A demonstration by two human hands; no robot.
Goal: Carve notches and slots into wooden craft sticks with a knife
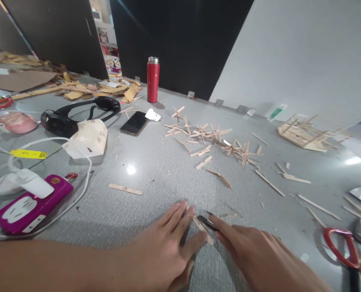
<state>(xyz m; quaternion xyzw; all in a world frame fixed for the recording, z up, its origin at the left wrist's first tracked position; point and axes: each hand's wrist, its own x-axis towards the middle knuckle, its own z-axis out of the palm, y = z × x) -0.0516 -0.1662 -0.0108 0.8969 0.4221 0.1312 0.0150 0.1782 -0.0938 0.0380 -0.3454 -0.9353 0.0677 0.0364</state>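
Near the front of the grey table, my left hand (176,235) pins a wooden craft stick (200,226) flat, with fingertips at its far end and the thumb near its close end. My right hand (244,243) is closed on a craft knife (207,222), whose dark blade points left and meets the stick's edge or lies right beside it; I cannot tell which. Most of the knife's handle is hidden under the fingers. A single craft stick (125,189) lies to the left of my hands. Beyond them is a loose heap of cut and broken sticks (210,134).
Red-handled scissors (341,247) lie at right, below a wooden stick frame (311,134). A red bottle (153,81) stands behind a phone (134,123). At left are a purple power bank (34,205), a white cable (87,174) and a black headset (61,121).
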